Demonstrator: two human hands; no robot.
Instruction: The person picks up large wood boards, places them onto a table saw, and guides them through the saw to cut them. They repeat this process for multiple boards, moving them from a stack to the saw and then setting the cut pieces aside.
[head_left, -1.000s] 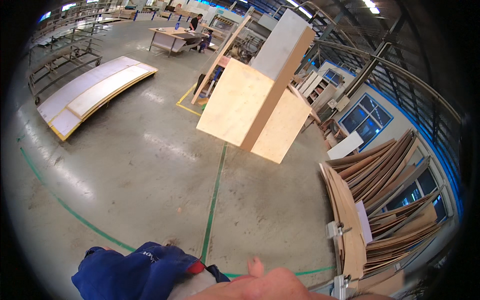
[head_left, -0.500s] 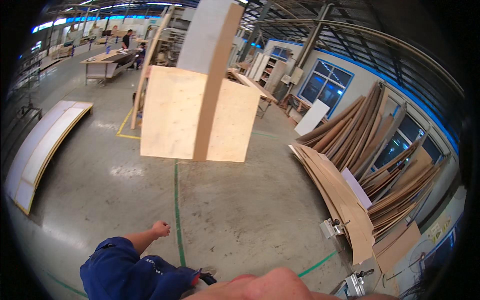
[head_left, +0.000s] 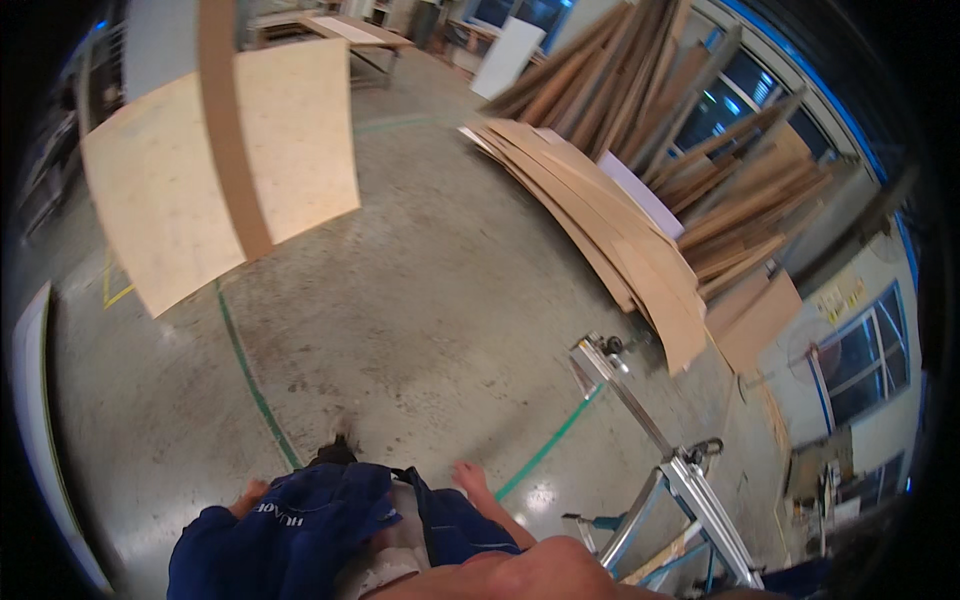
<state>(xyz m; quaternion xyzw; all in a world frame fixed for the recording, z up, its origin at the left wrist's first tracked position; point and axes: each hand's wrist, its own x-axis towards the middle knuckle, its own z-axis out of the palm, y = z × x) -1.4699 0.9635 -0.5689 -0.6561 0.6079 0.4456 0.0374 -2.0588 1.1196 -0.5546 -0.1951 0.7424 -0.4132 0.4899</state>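
Note:
My left hand (head_left: 252, 495) hangs low by my dark blue jacket (head_left: 290, 520), partly behind the sleeve. Its fingers are too hidden to read. On the other side, my right hand (head_left: 468, 475) reaches out in front of the body over the floor, blurred, with the fingers looking loosely apart and nothing in them. Neither hand touches any of the boards. Nearest to the right hand is a silver metal rail frame (head_left: 690, 500) with clamp-like fittings. My dark shoe (head_left: 338, 452) shows ahead of the jacket.
Brown sheets (head_left: 600, 220) lie stacked on the right, beside leaning wood strips (head_left: 640, 80). A pale plywood panel (head_left: 300, 140) stands at the far left with a brown strip (head_left: 225, 130) across it. A white-topped panel (head_left: 35, 400) lies at the left edge. Green lines (head_left: 250, 380) mark the concrete floor.
My view has swung right and down, so the plywood panel sits farther left and the metal frame shows more fully. My right hand has come into view; my left hand has drawn in toward the jacket.

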